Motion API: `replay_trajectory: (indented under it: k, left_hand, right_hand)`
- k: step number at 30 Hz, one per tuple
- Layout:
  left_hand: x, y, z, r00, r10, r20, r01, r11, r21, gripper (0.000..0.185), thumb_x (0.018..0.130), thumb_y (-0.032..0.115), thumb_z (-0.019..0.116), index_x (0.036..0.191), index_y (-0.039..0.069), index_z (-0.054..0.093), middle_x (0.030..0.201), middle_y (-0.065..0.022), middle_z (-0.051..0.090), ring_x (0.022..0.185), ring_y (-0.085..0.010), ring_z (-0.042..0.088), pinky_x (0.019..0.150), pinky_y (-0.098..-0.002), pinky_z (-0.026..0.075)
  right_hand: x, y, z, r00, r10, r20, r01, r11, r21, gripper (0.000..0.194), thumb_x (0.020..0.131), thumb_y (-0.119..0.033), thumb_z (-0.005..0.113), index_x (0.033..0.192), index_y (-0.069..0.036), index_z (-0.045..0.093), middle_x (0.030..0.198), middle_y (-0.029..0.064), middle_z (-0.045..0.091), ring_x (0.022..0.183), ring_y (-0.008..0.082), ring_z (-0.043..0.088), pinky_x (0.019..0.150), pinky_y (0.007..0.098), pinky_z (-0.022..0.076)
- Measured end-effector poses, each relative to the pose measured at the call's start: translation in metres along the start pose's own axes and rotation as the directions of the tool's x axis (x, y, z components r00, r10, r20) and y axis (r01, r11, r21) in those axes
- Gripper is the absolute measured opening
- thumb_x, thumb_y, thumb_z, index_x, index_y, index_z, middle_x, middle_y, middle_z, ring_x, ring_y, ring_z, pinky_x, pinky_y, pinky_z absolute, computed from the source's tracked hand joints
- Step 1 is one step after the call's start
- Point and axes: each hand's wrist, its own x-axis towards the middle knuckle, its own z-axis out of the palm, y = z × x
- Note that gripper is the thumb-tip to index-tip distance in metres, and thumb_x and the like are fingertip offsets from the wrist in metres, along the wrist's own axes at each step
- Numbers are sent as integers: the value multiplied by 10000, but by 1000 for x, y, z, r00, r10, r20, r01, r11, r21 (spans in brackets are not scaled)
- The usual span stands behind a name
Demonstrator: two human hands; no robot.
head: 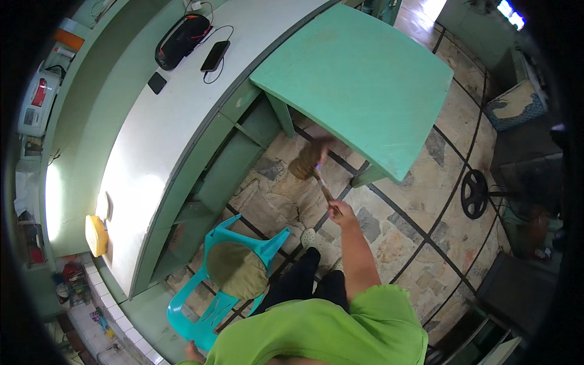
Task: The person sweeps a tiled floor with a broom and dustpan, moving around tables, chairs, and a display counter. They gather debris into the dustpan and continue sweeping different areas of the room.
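Observation:
My right hand (341,213) grips the handle of a soft broom (305,166), whose brown head is blurred over the stone-tiled floor (278,196) near the green table's edge. At the bottom left, my left hand (194,352) is beside or on the backrest of a turquoise plastic chair (182,306); its fingers are mostly hidden, so whether it grips the chair cannot be told. A round olive cushion (237,270) lies on the chair's seat.
A green table (360,82) stands ahead, by a white-topped counter (137,150) with open shelves. The counter bears a black portable speaker (182,41), a smartphone (215,56) and a yellow container (96,236). A black wheel (474,194) stands right.

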Motion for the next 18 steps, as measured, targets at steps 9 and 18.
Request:
replay_trajectory:
  k: [9,18]
  left_hand:
    - [-32,-28,33,934,32,355,89,943,-319,409,813,292,542,1130,42,475,1040,-105,549,855,-299,556,783,-451,464]
    - [-22,-30,90,802,355,481,-100,873,-477,384,767,47,572,1128,6,447,1047,-126,514,924,-292,527,778,-419,462]
  right_hand:
    - [-203,55,-199,883,31,-469,-107,985,-137,79,725,-13,557,793,2,519,597,113,497,452,191,486,379,285,399]
    - [-276,74,-288,695,-198,-691,103,979,-176,58,700,27,495,704,-3,445,541,96,422,394,216,426,341,329,363]
